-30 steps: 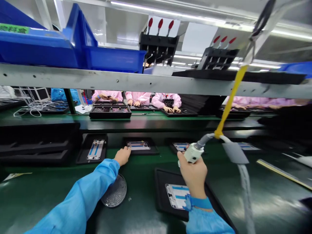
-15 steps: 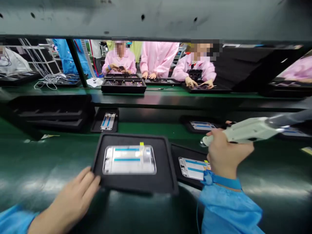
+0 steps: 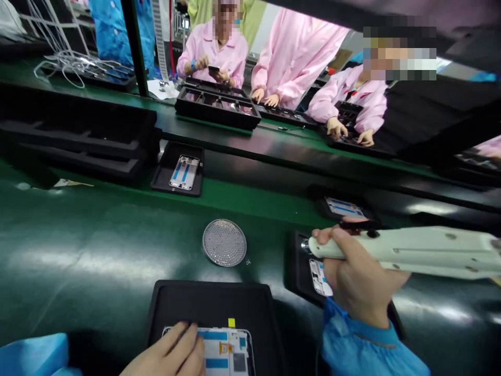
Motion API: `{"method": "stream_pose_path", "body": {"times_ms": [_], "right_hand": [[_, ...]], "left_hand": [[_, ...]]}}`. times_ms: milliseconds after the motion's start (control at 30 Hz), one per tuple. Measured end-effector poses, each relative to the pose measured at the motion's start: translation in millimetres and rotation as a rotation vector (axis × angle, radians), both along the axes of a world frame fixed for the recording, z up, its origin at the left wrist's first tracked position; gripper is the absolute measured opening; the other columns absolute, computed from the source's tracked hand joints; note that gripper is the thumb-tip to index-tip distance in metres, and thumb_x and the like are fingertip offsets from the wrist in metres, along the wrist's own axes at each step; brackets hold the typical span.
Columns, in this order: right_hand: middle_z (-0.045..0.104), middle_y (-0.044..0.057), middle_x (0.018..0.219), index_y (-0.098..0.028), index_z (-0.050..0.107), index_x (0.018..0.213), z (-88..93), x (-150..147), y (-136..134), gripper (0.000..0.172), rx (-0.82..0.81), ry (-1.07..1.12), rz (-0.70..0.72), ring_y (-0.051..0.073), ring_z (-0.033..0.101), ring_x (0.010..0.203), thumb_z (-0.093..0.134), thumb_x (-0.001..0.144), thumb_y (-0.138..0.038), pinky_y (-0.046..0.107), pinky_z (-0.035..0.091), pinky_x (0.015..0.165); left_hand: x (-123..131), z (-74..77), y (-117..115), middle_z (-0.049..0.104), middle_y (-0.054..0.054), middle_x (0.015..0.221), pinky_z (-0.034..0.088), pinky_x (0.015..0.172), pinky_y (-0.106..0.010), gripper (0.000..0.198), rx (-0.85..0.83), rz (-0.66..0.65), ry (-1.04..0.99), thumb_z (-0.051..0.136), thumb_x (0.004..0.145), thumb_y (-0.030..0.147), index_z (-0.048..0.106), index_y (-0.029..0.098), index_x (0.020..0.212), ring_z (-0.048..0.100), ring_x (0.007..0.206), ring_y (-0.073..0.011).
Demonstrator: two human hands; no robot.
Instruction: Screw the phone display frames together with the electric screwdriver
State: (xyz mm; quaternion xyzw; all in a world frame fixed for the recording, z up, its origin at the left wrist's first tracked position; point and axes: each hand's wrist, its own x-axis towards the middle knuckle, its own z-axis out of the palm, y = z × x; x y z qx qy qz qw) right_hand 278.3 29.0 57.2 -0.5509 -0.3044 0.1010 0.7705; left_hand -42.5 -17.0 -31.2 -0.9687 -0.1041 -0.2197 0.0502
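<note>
My left hand [image 3: 172,351] lies over the left end of a phone frame [image 3: 213,363], fingers stretched out and close together. White with blue strips and a yellow tab, the frame sits in a black tray [image 3: 211,297] at the bottom of the view. The fingers hide part of it. My right hand [image 3: 352,279] is closed around a pale electric screwdriver [image 3: 415,250], its tip pointing left. Below that tip is a second black tray [image 3: 299,271] with another phone frame [image 3: 320,277], partly covered by my right hand and sleeve.
A round dish [image 3: 224,243] of tiny shiny pieces stands on the green bench. Beyond it are trays with phone frames [image 3: 183,172] [image 3: 344,206]. Stacked black trays [image 3: 78,130] stand left. Across a raised ledge, people in pink [image 3: 219,49] handle parts.
The near tray has come down and closer to me, uncovering the round dish. My left hand has gone from the tray's edge onto the phone frame. The view has tilted.
</note>
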Motion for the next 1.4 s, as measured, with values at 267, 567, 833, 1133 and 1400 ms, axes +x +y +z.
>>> {"method": "stream_pose_path", "body": {"times_ms": [267,567,833,1133,1400], "right_hand": [[0.059,-0.005,0.067,-0.023,0.063,0.093,-9.9,-80.2,40.8,0.024,-0.042,0.016,0.469,0.012,0.059,0.063,0.07,0.071,-0.015,0.032,0.051,0.064],[0.059,-0.004,0.07,-0.026,0.064,0.095,-45.5,-100.6,64.3,0.021,-0.153,0.015,0.539,0.013,0.059,0.066,0.068,0.077,-0.016,0.036,0.053,0.068],[0.06,-0.004,0.069,-0.026,0.065,0.094,-45.7,-92.1,62.0,0.02,-0.196,0.013,0.505,0.014,0.059,0.068,0.068,0.077,-0.015,0.037,0.052,0.07],[0.061,-0.003,0.071,-0.024,0.065,0.09,-44.8,-85.5,61.1,0.017,-0.173,0.002,0.51,0.014,0.059,0.066,0.067,0.077,-0.013,0.036,0.052,0.067],[0.06,-0.004,0.068,-0.023,0.065,0.092,-44.9,-79.9,61.5,0.02,-0.167,0.012,0.478,0.014,0.059,0.065,0.07,0.074,-0.015,0.036,0.052,0.065]], "left_hand": [[8.6,-21.2,37.9,0.073,-0.006,0.114,0.043,0.091,-0.033,0.021,-0.106,-0.14,0.099,0.059,0.091,0.024,0.074,0.016,0.104,0.063,0.103,-0.0201],[29.3,-27.6,37.8,0.073,-0.007,0.11,0.041,0.086,-0.032,0.021,-0.265,-0.086,-0.031,0.055,0.096,0.021,0.072,0.015,0.107,0.063,0.099,-0.0196],[34.1,-18.7,39.1,0.072,-0.005,0.113,0.042,0.087,-0.032,0.023,-0.243,-0.081,0.013,0.054,0.096,0.021,0.07,0.018,0.112,0.063,0.101,-0.0177],[42.7,-22.0,34.4,0.072,-0.003,0.113,0.041,0.089,-0.031,0.023,-0.188,-0.057,-0.006,0.056,0.096,0.027,0.069,0.021,0.113,0.059,0.106,-0.0167],[48.1,-23.8,36.2,0.071,-0.005,0.113,0.04,0.089,-0.033,0.022,-0.135,-0.072,0.017,0.055,0.096,0.025,0.071,0.018,0.109,0.061,0.1,-0.0173]]}}
